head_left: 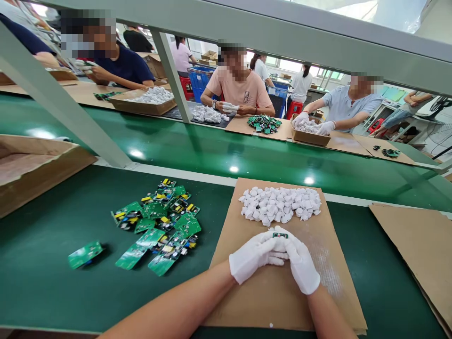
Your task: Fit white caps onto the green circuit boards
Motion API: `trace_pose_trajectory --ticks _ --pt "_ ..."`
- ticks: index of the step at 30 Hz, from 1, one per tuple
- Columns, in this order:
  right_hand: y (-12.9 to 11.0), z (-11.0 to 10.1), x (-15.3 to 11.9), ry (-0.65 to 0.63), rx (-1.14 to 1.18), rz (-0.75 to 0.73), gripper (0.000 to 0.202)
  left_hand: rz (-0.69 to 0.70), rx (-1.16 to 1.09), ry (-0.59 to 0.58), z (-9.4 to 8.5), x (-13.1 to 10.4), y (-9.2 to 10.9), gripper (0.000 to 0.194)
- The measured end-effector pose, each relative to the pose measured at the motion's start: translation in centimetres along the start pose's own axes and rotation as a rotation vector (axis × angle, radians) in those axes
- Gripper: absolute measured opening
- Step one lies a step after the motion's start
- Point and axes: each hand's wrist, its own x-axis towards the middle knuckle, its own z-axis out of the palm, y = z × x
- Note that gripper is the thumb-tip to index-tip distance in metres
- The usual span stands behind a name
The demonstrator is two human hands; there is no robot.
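Note:
Both my hands wear white gloves and meet over a sheet of brown cardboard (254, 296). Between their fingertips is a small green circuit board (280, 235), seen edge-on and partly covered by the gloves. My left hand (256, 254) is closed on it from the left, and my right hand (300, 259) closes on it from the other side. Just beyond my fingers lies a heap of small white pieces (278, 205). Left of the cardboard, a loose pile of green circuit boards (155, 212) with yellow and black parts lies on the green tabletop (45, 292).
One circuit board (84, 255) lies apart at left. An open cardboard box (45, 169) stands far left, more cardboard (420, 249) at right. A slanted metal post (70, 99) rises beyond. Across the green belt (205, 150), several people handle white pieces.

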Motion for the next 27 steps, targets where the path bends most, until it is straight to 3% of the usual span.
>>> trace_pose_trajectory --ticks 6,12,18,27 --pt "0.1 0.1 -0.1 0.058 -0.046 0.062 0.039 0.074 0.147 -0.070 -0.4 0.2 -0.3 0.030" --pt "0.2 -0.5 0.0 -0.040 0.235 0.098 0.046 0.024 0.111 -0.007 -0.5 0.0 0.0 0.029" --pt "-0.8 -0.1 -0.1 0.015 0.177 0.094 0.043 -0.010 0.011 -0.064 -0.8 -0.1 -0.1 0.034" --pt "0.1 -0.1 0.0 0.033 0.158 0.064 0.044 0.009 0.064 -0.038 -0.5 0.0 0.2 0.034"
